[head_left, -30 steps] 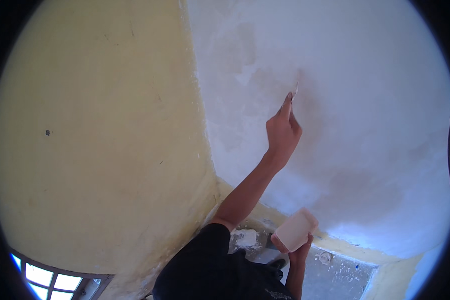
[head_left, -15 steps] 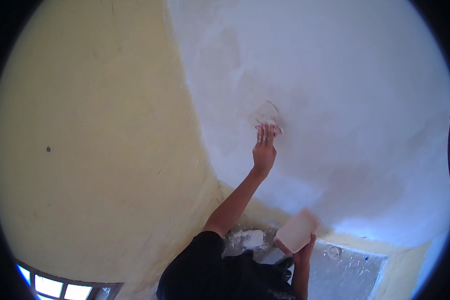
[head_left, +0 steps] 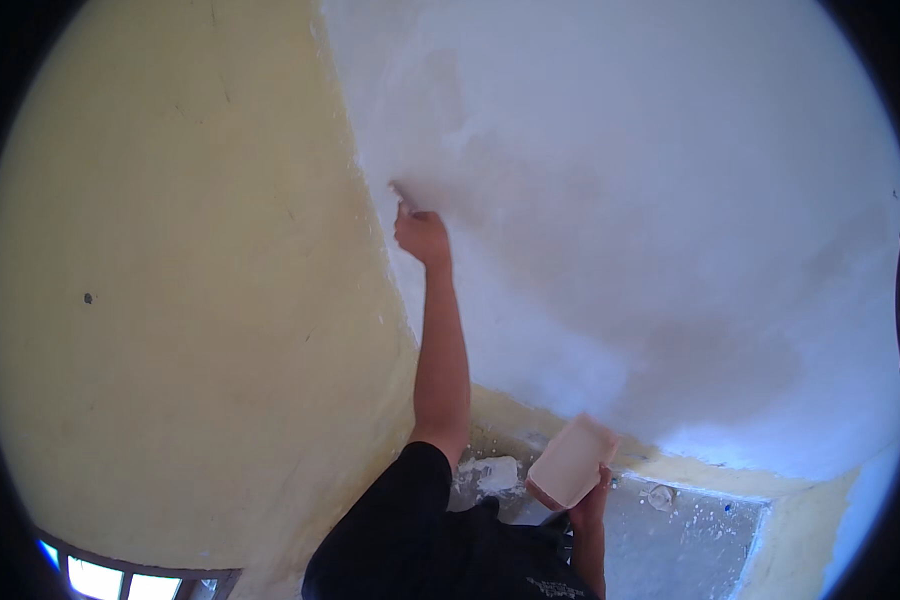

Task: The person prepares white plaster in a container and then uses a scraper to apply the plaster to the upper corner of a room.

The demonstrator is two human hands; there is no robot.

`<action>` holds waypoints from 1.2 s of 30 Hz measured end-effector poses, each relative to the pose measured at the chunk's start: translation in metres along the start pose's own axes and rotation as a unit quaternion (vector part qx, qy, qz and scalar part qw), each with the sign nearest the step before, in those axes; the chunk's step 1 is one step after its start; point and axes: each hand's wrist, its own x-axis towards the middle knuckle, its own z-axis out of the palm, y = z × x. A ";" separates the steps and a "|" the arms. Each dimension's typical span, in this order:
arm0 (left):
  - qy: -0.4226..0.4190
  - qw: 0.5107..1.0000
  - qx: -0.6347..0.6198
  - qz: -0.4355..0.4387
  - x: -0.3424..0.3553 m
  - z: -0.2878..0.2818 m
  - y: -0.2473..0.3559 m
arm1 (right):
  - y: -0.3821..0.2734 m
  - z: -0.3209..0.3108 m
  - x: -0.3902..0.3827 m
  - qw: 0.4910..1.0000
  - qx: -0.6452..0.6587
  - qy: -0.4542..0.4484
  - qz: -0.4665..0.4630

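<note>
Nearest us, our right hand [head_left: 592,498] grips a white rectangular tray [head_left: 572,462] from beneath, tilted; it could slip or spill onto the spattered floor [head_left: 690,530] just below. Farther off, our left hand [head_left: 422,235] is closed around a small tool [head_left: 401,198], too small to identify, pressed to the white wall [head_left: 650,220]. Just left of it lies the yellow wall [head_left: 190,300]; a stray stroke could smear white across that edge.
</note>
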 end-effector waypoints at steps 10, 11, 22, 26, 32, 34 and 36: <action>-0.143 0.954 -0.075 0.254 -0.152 -0.029 0.139 | -0.003 -0.007 -0.002 1.000 -0.013 -0.003 -0.001; -0.141 0.946 -0.073 0.282 -0.161 -0.037 0.137 | -0.004 -0.003 -0.001 1.000 -0.023 -0.011 -0.009; 0.001 0.954 -0.094 0.284 -0.060 -0.032 0.077 | 0.001 -0.005 -0.012 1.000 0.005 -0.026 0.001; -0.109 0.923 0.059 0.364 -0.084 0.016 0.041 | 0.002 0.007 -0.015 1.000 -0.006 -0.015 -0.008; -0.238 0.880 -0.037 0.409 -0.193 -0.036 0.006 | -0.002 -0.019 0.008 1.000 -0.012 0.022 -0.012; -0.255 0.906 -0.141 0.308 -0.188 -0.053 -0.012 | -0.006 -0.005 0.005 0.999 -0.016 0.028 -0.013; -0.147 0.960 -0.132 0.201 -0.157 -0.062 0.018 | -0.007 -0.005 0.001 0.999 -0.018 0.045 -0.020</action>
